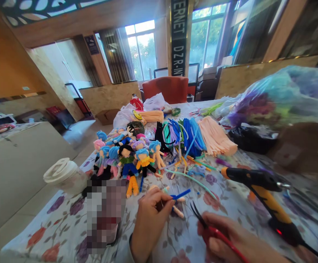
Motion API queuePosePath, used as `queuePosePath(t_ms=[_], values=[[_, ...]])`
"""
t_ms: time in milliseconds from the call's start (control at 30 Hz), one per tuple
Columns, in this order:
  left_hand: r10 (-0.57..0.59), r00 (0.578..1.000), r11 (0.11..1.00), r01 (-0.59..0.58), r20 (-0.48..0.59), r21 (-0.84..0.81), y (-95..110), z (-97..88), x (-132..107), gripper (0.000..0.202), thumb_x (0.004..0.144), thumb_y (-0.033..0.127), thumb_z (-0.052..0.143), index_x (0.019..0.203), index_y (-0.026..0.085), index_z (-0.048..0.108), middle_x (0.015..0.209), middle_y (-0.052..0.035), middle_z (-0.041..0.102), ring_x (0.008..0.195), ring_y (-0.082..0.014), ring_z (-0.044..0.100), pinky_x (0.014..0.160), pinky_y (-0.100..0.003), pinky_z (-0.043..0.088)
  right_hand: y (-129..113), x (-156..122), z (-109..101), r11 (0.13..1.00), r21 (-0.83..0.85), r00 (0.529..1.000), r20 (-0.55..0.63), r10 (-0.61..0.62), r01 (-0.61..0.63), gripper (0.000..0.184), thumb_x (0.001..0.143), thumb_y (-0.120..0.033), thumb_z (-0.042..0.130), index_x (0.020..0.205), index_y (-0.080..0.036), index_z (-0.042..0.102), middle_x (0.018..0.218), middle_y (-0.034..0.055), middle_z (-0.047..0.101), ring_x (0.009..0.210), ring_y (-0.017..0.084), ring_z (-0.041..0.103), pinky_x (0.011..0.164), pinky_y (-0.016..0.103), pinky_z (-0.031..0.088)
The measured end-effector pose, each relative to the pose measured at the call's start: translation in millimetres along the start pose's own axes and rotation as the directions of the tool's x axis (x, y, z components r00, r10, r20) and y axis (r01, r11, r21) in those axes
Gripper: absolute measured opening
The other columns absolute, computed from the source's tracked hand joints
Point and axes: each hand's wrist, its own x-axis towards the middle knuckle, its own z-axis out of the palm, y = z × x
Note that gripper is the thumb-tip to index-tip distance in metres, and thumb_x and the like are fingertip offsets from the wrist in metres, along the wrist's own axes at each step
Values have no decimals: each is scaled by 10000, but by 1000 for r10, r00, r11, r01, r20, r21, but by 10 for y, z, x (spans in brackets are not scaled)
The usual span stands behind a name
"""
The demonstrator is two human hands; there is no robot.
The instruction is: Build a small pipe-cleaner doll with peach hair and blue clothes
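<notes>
Near the front of the table, my left hand (152, 217) pinches a short blue pipe cleaner (183, 193) between thumb and fingertips. A small peach doll body (178, 212) shows just beyond those fingers, its legs pointing right; much of it is hidden by the hand. To the right, my right hand (224, 233) is closed around red-handled scissors (199, 213). Their dark, thin blades stand slightly apart and point toward the blue pipe cleaner, without touching it.
Finished dolls (127, 157) are heaped behind my left hand. Bundles of blue pipe cleaners (193, 140) and peach ones (216, 137) lie farther back. A glue gun (265, 197) with a red light lies right. A lidded cup (65, 177) and a partly pixelated phone (115, 219) are left.
</notes>
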Motion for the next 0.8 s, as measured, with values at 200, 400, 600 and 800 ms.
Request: queuePosePath(t_ms=[200,400,600,800], values=[[108,994,989,-106,-19,103,78,-36,-37,161,767,166,671,620,212,715,642,-1,617,595,-142,579,551,-236,409,-274,301,99,992,26,991,41,-127,126,523,802,-699,547,888,-187,488,696,-57,372,610,91,315,532,195,298],[130,990,986,-124,-47,110,86,16,-26,140,716,125,687,613,212,723,626,-7,630,568,-145,582,544,-237,433,-138,350,123,984,-13,982,-53,-180,179,461,805,-632,601,907,-187,540,700,-51,399,607,96,337,524,204,296],[51,999,999,-51,-17,4,5,-53,-41,202,667,136,732,850,217,755,721,8,634,494,-104,518,514,-233,424,-167,345,120,991,-71,987,-107,-119,112,320,838,-500,595,900,-190,550,684,-50,443,553,87,396,499,199,323],[95,995,995,-95,6,6,58,-97,-29,90,763,237,688,827,209,745,774,-6,629,501,-96,496,492,-229,394,-175,363,118,985,-102,982,-114,-151,139,251,835,-428,596,905,-188,572,649,-56,441,548,87,394,504,199,321]])
